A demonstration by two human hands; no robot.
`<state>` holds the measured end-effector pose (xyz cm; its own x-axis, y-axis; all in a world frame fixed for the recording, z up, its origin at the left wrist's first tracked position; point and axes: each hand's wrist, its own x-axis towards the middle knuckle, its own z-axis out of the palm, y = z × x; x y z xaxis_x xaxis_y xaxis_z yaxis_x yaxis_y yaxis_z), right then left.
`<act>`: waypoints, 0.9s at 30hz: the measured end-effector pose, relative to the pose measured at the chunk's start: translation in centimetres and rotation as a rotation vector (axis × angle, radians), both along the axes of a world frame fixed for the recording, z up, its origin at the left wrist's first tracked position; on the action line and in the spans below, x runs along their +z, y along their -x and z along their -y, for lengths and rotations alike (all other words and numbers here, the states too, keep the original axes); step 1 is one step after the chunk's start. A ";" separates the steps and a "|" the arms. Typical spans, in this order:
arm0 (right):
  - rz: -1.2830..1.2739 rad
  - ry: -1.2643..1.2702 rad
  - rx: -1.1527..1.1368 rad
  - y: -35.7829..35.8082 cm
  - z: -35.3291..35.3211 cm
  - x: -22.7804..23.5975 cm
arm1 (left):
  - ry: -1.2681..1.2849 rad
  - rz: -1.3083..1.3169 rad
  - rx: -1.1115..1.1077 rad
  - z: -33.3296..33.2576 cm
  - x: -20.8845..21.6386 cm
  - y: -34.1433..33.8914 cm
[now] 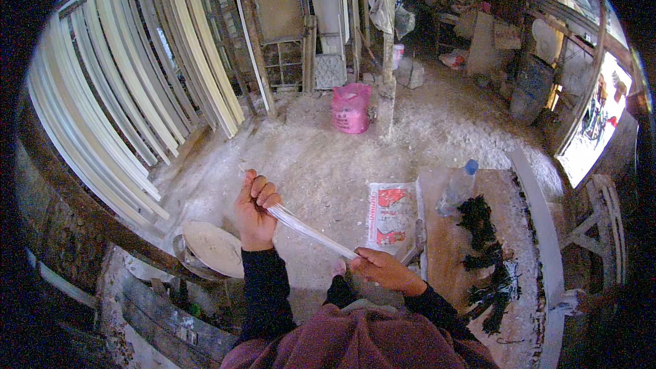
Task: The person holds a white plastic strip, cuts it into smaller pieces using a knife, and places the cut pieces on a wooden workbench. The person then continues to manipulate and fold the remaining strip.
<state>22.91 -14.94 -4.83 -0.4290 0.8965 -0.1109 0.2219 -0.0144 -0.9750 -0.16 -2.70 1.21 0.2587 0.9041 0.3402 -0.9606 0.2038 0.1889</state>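
Note:
A thin white bundle of fibre-like strands is stretched between my two hands, slanting down from left to right. My left hand, raised higher, is closed round its upper end with the fingers curled. At the lower end, my right hand grips the strands between thumb and fingers. Just beyond the right hand lies a white sack with red print. To the right, dark tangled strips lie in clumps on a brown board, beside a clear plastic bottle with a blue cap.
Long pale mouldings lean in a rack at the left. A round pale basin sits near my left forearm. Ahead, a pink plastic bag stands by a post on the dusty floor. A ledge edges the board.

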 end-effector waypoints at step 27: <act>0.082 0.152 0.032 -3.2 2.4 0.7 | 0.040 0.114 0.030 -3.7 -1.6 5.5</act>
